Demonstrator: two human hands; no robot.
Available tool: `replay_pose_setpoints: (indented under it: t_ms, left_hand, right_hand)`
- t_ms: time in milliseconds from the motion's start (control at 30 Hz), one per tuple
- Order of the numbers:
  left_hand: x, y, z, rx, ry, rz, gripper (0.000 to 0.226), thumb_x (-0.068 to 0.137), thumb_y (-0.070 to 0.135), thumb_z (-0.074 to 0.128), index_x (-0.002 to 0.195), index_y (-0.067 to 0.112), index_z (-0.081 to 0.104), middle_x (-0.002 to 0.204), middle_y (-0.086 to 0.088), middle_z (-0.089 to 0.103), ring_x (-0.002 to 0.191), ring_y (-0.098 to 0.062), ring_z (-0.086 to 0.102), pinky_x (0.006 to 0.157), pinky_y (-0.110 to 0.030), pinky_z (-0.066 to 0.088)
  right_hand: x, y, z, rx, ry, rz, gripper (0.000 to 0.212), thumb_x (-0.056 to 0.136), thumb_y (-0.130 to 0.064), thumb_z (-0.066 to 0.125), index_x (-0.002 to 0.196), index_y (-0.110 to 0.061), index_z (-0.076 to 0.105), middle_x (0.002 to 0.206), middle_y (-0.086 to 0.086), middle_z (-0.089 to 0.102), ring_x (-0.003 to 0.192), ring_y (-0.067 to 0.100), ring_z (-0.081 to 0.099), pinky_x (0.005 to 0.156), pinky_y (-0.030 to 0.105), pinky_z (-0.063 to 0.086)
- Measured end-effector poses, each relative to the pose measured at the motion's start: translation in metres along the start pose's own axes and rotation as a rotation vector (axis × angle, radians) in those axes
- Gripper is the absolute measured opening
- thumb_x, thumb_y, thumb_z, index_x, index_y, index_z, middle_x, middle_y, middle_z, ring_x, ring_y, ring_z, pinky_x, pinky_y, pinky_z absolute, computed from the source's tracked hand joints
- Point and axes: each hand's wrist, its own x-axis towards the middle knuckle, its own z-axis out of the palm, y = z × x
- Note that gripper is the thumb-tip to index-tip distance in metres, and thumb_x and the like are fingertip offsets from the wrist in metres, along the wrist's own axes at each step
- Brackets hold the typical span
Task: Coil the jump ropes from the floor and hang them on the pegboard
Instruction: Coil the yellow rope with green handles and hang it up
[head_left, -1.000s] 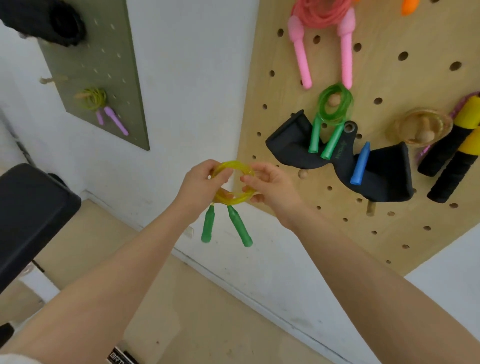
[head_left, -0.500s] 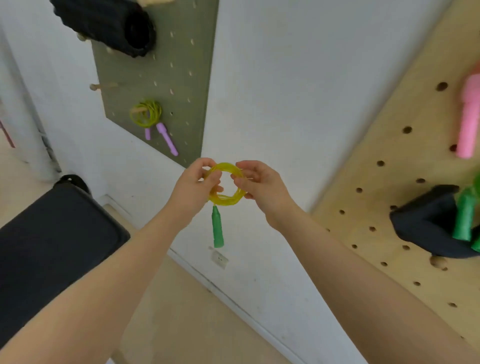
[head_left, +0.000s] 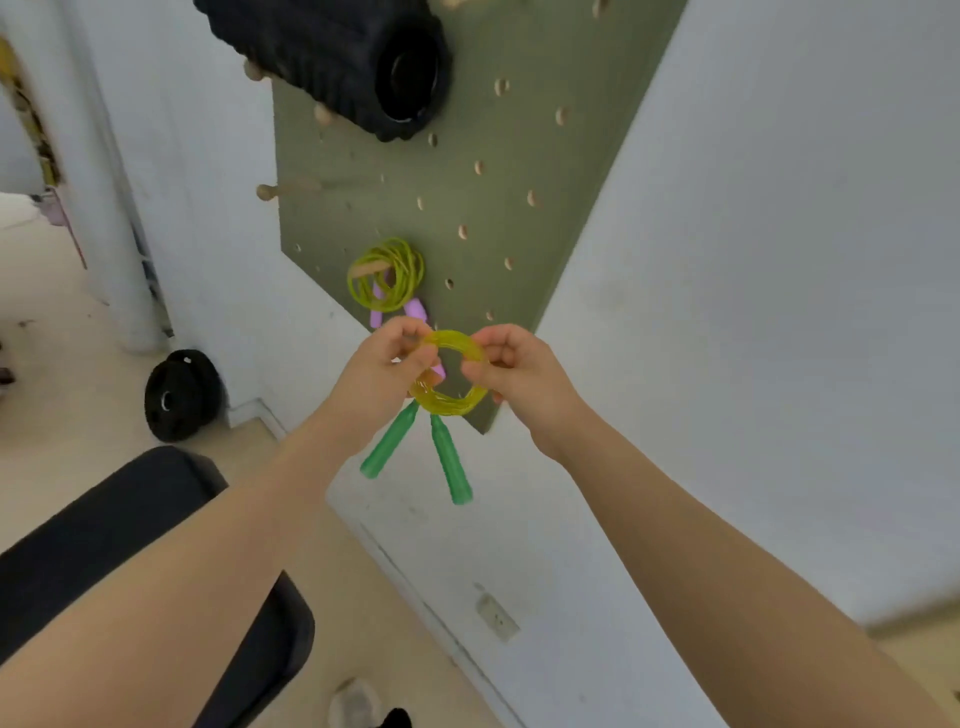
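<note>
Two hands, left (head_left: 382, 371) and right (head_left: 511, 366), pinch a coiled yellow rope (head_left: 451, 373) between them before the green pegboard (head_left: 467, 208); its green handles (head_left: 418, 454) dangle, apparently free.

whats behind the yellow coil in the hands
Behind the yellow coil is the green pegboard's lower corner, and a pink handle shows through the loop. The rest of that handle is hidden by the hands.
</note>
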Motion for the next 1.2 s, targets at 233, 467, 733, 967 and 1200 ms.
replay_pose_setpoints:
  t_ms: [233, 467, 733, 967, 1200]
  left_hand:
    - [0.082, -0.017, -0.066, -0.080, 0.295, -0.058, 0.012, 0.095, 0.011, 0.050, 0.088, 0.020, 0.056, 0.084, -0.005, 0.060, 0.062, -0.008, 0.062, 0.060, -0.025, 0.052]
    - [0.115, -0.047, -0.139, -0.217, 0.359, -0.170, 0.015, 0.095, 0.009, 0.051, 0.109, 0.006, 0.055, 0.089, -0.008, 0.061, 0.062, -0.009, 0.067, 0.062, -0.019, 0.055]
    - [0.227, -0.071, -0.207, -0.263, 0.467, -0.067, 0.015, 0.093, 0.008, 0.052, 0.090, 0.021, 0.059, 0.090, -0.005, 0.062, 0.070, -0.014, 0.062, 0.066, -0.032, 0.050]
    - [0.317, -0.097, -0.241, -0.321, 0.529, 0.022, 0.016, 0.090, 0.009, 0.054, 0.089, 0.023, 0.061, 0.089, 0.003, 0.062, 0.076, -0.017, 0.062, 0.068, -0.031, 0.051]
    - [0.369, -0.118, -0.253, -0.362, 0.465, 0.058, 0.018, 0.086, 0.005, 0.057, 0.089, 0.018, 0.069, 0.083, -0.001, 0.069, 0.077, -0.017, 0.065, 0.072, -0.032, 0.053]
  right_hand:
    - [0.132, -0.017, 0.062, 0.020, -0.263, 0.054, 0.023, 0.086, -0.009, 0.063, 0.101, -0.021, 0.052, 0.093, 0.006, 0.061, 0.052, 0.002, 0.051, 0.050, 0.020, 0.033]
    - [0.202, -0.030, 0.143, -0.080, -0.178, 0.038, 0.006, 0.089, -0.012, 0.060, 0.090, -0.013, 0.054, 0.067, 0.001, 0.057, 0.061, 0.006, 0.052, 0.060, 0.017, 0.040]
    - [0.297, -0.024, 0.201, -0.050, -0.083, 0.052, 0.017, 0.087, -0.009, 0.058, 0.102, -0.014, 0.053, 0.086, -0.003, 0.060, 0.084, 0.010, 0.057, 0.064, 0.019, 0.039]
    - [0.389, -0.010, 0.235, -0.155, 0.089, -0.103, 0.011, 0.089, -0.014, 0.060, 0.093, -0.021, 0.052, 0.093, 0.000, 0.067, 0.083, 0.009, 0.061, 0.060, 0.009, 0.043]
    - [0.429, -0.006, 0.234, -0.606, 0.164, -0.218, 0.007, 0.092, -0.024, 0.053, 0.094, -0.023, 0.046, 0.094, 0.002, 0.063, 0.080, 0.016, 0.059, 0.060, 0.027, 0.044]
